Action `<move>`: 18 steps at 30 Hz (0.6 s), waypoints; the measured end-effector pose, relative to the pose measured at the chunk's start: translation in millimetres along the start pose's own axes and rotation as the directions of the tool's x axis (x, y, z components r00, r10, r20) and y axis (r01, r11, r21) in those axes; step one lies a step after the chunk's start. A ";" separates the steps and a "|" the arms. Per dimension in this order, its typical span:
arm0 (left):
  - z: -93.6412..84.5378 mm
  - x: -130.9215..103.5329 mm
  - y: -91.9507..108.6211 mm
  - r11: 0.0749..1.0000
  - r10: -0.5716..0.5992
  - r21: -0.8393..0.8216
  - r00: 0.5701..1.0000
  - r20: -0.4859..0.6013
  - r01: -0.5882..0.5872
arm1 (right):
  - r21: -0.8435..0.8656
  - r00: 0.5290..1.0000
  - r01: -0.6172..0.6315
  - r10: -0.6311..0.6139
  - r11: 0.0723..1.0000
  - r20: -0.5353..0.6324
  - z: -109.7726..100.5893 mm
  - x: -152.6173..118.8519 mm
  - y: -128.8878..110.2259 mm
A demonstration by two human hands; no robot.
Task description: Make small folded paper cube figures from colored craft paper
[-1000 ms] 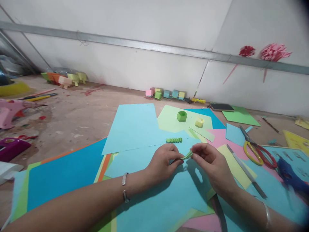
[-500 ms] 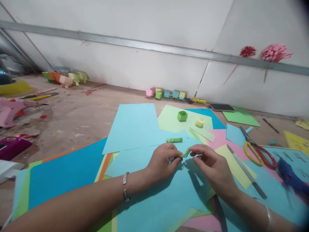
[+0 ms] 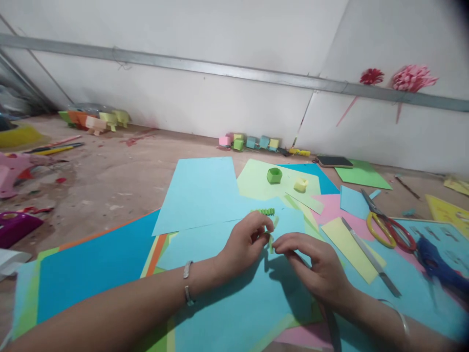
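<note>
My left hand [image 3: 247, 239] pinches a narrow folded green paper strip [image 3: 271, 243] between thumb and fingertips. The strip hangs down, and a paler end sticks up above the fingers. At the strip's lower end are the fingertips of my right hand [image 3: 315, 261], closed together on it as far as I can see. Just behind my left hand lies a zigzag-folded green strip [image 3: 267, 211], partly covered by the fingers. Both hands are above light blue paper [image 3: 220, 288]. Farther back sit a green paper ring [image 3: 274, 175] and a small yellow paper piece [image 3: 301, 185].
Right of my hands lie a knife [image 3: 370, 256], scissors [image 3: 381, 227] and a dark blue tool [image 3: 439, 264]. Sheets of coloured paper [image 3: 98, 269] overlap on the table. A pink glue gun [image 3: 12, 171] is at far left. Small paper boxes [image 3: 252, 142] line the wall.
The green strip has swung from slanting up rightward to hanging downward. My right hand has moved slightly left and down to its lower end. The view has shifted a little.
</note>
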State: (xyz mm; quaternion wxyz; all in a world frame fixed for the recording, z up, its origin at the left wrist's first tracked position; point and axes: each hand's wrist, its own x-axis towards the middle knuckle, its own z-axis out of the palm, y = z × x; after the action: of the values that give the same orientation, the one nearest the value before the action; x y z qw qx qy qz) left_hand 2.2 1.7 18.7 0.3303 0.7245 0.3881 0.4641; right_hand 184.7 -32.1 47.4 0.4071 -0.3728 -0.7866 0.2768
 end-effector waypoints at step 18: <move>-7.2 5.9 5.2 0.988 -0.074 -0.125 0.993 0.096 0.086 | -0.885 0.658 -0.453 0.629 -0.109 -0.414 -224.0 -124.2 49.1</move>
State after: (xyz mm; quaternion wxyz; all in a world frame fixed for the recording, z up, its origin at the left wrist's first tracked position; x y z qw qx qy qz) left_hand -1.6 5.2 28.1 0.4121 0.7060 0.3706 0.4409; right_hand 440.6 -75.5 72.7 -0.1304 -0.8022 -0.5714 -0.1140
